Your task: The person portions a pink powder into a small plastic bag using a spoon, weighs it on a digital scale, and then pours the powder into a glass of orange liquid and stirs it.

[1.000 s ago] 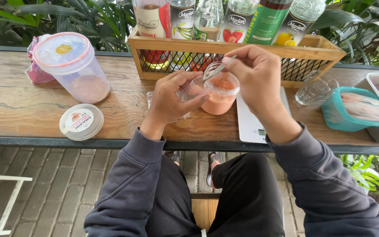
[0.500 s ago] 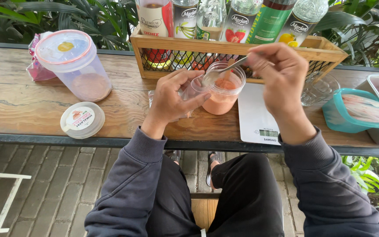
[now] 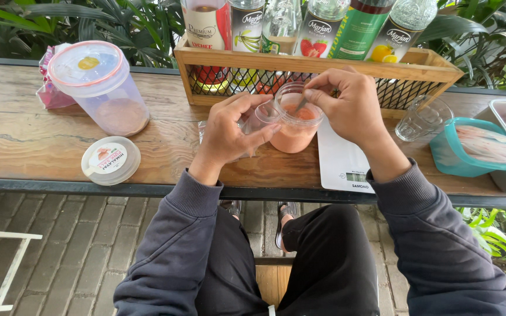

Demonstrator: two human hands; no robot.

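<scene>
Head view. A seated person works at a weathered wooden counter (image 3: 42, 146). The left hand (image 3: 232, 131) is closed around a small clear plastic cup (image 3: 259, 117), held tilted just beside the rim of a clear round plastic jar of pink powder (image 3: 294, 126); the jar sits near the middle of the counter, at the left edge of a flat white kitchen scale (image 3: 344, 161). The right hand (image 3: 349, 105) is closed in a pinch on the thin metal handle of a spoon (image 3: 301, 104), whose bowl dips inside the jar mouth; the bowl itself is too hidden to tell how full it is.

To do the scooping well, the cup is best kept close against the jar rim, so that any powder slipping from the spoon would fall back into the jar and not onto the counter. The pinch on the handle should be firm yet light, and the spoon lifted level. The jar stands unsteadied, so a sideways drag of the spoon could tip it.

Behind the jar stands a wooden crate with black wire mesh (image 3: 323, 73) holding syrup bottles. At left are a larger clear tub with a pink-rimmed lid (image 3: 98, 88) and a loose round white lid (image 3: 110, 160); at right, an empty ribbed drinking glass (image 3: 423, 120) and a teal plastic container (image 3: 469, 149).
</scene>
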